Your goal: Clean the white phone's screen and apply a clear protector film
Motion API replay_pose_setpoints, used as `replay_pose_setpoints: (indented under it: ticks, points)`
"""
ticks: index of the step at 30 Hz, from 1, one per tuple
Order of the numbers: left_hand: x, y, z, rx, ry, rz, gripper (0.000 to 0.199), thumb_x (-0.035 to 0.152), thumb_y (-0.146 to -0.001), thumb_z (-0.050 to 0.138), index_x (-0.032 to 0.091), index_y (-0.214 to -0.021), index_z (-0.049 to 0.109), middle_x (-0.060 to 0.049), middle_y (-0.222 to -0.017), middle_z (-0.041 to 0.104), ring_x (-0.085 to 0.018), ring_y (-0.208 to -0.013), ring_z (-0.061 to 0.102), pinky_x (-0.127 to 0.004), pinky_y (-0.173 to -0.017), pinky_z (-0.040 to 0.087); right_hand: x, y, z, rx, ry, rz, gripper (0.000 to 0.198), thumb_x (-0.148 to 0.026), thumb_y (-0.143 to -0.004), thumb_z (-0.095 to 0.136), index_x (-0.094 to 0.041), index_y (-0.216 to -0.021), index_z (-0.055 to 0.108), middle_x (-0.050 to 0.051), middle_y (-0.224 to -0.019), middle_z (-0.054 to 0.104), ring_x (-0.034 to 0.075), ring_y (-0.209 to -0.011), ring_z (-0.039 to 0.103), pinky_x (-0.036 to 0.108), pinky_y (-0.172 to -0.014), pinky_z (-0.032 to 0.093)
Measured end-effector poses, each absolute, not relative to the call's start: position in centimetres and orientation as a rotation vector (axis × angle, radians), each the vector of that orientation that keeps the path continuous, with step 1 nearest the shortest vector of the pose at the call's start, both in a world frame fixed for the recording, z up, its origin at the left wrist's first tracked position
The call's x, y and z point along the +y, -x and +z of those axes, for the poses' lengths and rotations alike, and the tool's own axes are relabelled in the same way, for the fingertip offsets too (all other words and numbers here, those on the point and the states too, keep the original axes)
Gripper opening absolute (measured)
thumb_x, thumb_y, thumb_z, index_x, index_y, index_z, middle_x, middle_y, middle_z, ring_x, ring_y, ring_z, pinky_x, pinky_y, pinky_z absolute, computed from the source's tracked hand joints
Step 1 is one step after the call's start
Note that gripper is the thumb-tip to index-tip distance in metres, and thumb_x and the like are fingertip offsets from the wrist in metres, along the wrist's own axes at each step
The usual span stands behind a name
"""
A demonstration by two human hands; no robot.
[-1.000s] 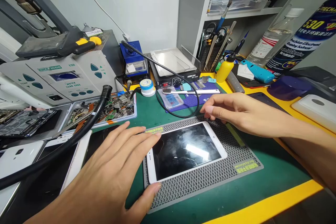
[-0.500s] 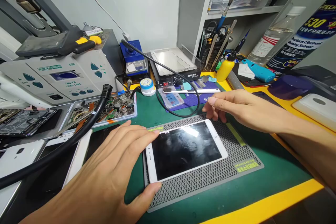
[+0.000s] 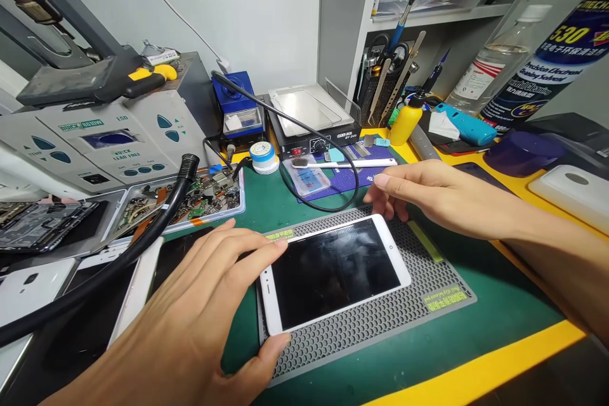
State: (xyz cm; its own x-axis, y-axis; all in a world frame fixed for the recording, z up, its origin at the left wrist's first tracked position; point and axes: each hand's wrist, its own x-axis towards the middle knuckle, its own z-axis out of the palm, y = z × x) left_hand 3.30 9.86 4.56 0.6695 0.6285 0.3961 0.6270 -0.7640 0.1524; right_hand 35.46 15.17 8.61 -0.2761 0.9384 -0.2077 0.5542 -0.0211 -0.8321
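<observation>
A white-framed smartphone (image 3: pixel 337 273) with a dark, smudged screen lies face up on a grey honeycomb pad (image 3: pixel 333 335). My left hand (image 3: pixel 204 304) spans its left end, the thumb at the near corner and the index finger at the far corner, gripping it by the edges. Just beyond the phone's far right corner is my right hand (image 3: pixel 419 193), apart from the phone. Its fingers are curled, with the thumb against the index finger. Whatever might be between those fingertips is hidden.
A black hose (image 3: pixel 157 231) crosses the left side, over a tray of circuit parts (image 3: pixel 209 200) and other phones. A black cable loops behind the pad, near a toothbrush (image 3: pixel 342 163) and heating plate (image 3: pixel 314 120). A yellow bottle (image 3: pixel 406 124) stands at the back right.
The bright reflection on the phone screen has faded. The whole view has shifted slightly. Both hands keep nearly the same pose and place.
</observation>
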Motion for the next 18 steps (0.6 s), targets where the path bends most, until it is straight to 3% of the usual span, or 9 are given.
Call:
replay_pose_setpoints:
  ticks: [7,18]
  points:
    - [10.24,-3.21,4.5,1.005,-2.887,0.667,0.066,0.026,-0.084,0.067,0.015,-0.145,0.044,-0.013,-0.139,0.053,-0.027,-0.134,0.049,-0.042,-0.117,0.039,15.17,-35.83,8.27,-1.871,1.529,1.231,0.047,-0.063,-0.097,0.059,-0.019,-0.085,0.069,0.005,-0.08,0.07,0.021,-0.072,0.058,0.033,-0.069,0.047]
    - [10.12,-3.03,3.98,0.982,-2.937,0.707,0.069,0.023,-0.082,0.071,0.015,-0.145,0.044,-0.015,-0.137,0.052,-0.031,-0.138,0.047,-0.054,-0.12,0.038,15.29,-35.83,8.23,-1.916,1.561,1.164,0.054,-0.07,-0.095,0.056,-0.019,-0.085,0.072,0.006,-0.078,0.069,0.021,-0.071,0.058,0.033,-0.068,0.046]
